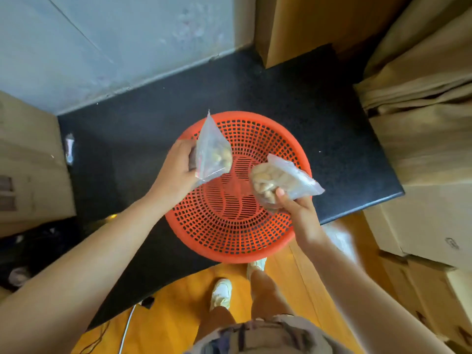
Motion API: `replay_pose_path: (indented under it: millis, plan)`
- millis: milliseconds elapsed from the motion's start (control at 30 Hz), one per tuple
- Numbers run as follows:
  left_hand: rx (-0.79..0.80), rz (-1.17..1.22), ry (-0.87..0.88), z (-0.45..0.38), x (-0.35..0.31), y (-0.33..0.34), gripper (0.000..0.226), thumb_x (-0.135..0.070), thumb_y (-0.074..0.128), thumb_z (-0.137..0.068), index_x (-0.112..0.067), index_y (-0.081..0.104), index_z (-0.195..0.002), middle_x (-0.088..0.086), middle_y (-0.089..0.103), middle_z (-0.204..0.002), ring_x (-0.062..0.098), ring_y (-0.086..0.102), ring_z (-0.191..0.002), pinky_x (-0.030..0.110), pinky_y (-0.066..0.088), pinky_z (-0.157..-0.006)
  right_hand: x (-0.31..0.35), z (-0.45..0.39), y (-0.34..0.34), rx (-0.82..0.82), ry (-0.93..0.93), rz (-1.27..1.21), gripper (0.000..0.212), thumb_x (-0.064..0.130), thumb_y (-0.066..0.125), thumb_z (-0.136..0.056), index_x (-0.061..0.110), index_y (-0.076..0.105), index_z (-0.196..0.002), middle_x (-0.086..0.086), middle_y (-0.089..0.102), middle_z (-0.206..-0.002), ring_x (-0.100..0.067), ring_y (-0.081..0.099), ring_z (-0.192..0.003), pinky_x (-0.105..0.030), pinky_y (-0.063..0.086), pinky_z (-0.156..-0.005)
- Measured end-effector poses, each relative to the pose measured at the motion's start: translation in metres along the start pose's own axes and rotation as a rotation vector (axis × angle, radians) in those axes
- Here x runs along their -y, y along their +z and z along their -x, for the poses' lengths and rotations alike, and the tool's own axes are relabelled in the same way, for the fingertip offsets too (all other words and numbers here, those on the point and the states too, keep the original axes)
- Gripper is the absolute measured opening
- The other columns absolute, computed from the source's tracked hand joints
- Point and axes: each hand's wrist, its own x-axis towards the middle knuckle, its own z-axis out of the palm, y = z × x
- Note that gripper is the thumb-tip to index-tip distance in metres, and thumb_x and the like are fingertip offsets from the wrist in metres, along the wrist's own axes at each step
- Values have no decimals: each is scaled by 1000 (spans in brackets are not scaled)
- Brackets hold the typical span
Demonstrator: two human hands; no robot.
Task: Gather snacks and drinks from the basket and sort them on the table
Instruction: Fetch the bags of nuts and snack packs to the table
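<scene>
A round orange perforated basket [229, 226] sits on the black table [122, 139], its near rim over the table's front edge. Nothing shows inside it. My left hand [176, 172] grips a clear zip bag of pale nuts [213, 152] above the basket's left side, the bag's corner pointing up. My right hand [298, 210] pinches a second clear bag of pale nuts [270, 177] above the basket's right side, held tilted.
Cardboard boxes [429, 139] crowd the table's right edge, and another box [28, 159] stands at its left. A grey wall [107, 42] backs the table. A small clear wrapper [69, 146] lies near the left edge. Cables [127, 328] run over the wooden floor by my feet.
</scene>
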Motion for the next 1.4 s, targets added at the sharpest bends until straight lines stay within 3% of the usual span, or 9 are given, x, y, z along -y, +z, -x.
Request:
replay_pose_path:
  millis: [100,367,500,633,733,800,1000,1200,1400]
  plan:
    - [-4,478,-139,48,-20,0,20,-13,60,-86,-29,62,-99,-14,66,-93,-10,62,-87,22,49,-86,8,45,-3,-39,-12,-196,26,23,51,-86,10,61,-107,1,72,-91,-11,67,-85,-23,53,-71]
    - [151,1011,-267,176,-27,5,28,-17,37,-98,-31,60,-103,-20,73,-91,-5,68,-88,16,55,-67,-10,193,22,-248,-75,-513,41,20,47,-80,14,54,-120,0,70,-93,-15,67,-81,-27,54,-60]
    - [367,1182,-316,226,-31,1,32,-27,43,-88,-20,62,-114,-6,74,-102,8,69,-95,22,57,-74,-40,273,40,-400,-55,-631,55,25,44,-84,12,40,-137,-15,59,-125,-28,59,-105,-31,55,-68]
    - [681,1054,-191,267,-43,3,37,-42,56,-81,-22,69,-110,-3,71,-111,14,65,-106,26,56,-83,-66,347,56,-521,-147,-661,62,35,56,-80,12,41,-136,-15,60,-124,-28,62,-103,-34,57,-73]
    - [784,825,-85,297,-61,19,95,-62,81,-45,-9,57,-119,3,67,-109,17,64,-103,31,54,-87,-88,398,64,-650,-220,-595,55,29,60,-75,16,49,-127,-7,69,-109,-25,66,-100,-42,53,-85]
    - [810,720,-45,321,-71,37,104,-62,86,-28,-5,58,-110,-1,71,-94,12,68,-89,25,55,-78,-104,432,69,-757,-234,-589,56,25,66,-71,17,50,-125,-3,71,-105,-22,68,-98,-39,55,-81]
    - [956,486,109,404,-91,98,22,-18,67,-75,-17,65,-97,-10,72,-83,9,68,-82,21,53,-69,-158,543,94,-1148,-302,-615,49,27,71,-70,28,54,-116,-1,71,-103,-20,68,-97,-30,55,-73]
    - [1224,300,170,523,-106,150,18,-10,59,-85,-15,65,-101,2,71,-89,18,68,-84,27,53,-73,-232,670,135,-1572,-382,-802,62,34,68,-67,23,51,-126,0,71,-105,-19,69,-95,-32,57,-72]
    - [1559,110,237,685,-99,188,22,-20,64,-71,-38,74,-78,-10,75,-76,8,72,-71,23,57,-61,-313,792,190,-1838,-459,-949,22,25,66,-77,42,68,-91,9,75,-87,-15,72,-83,-26,58,-62]
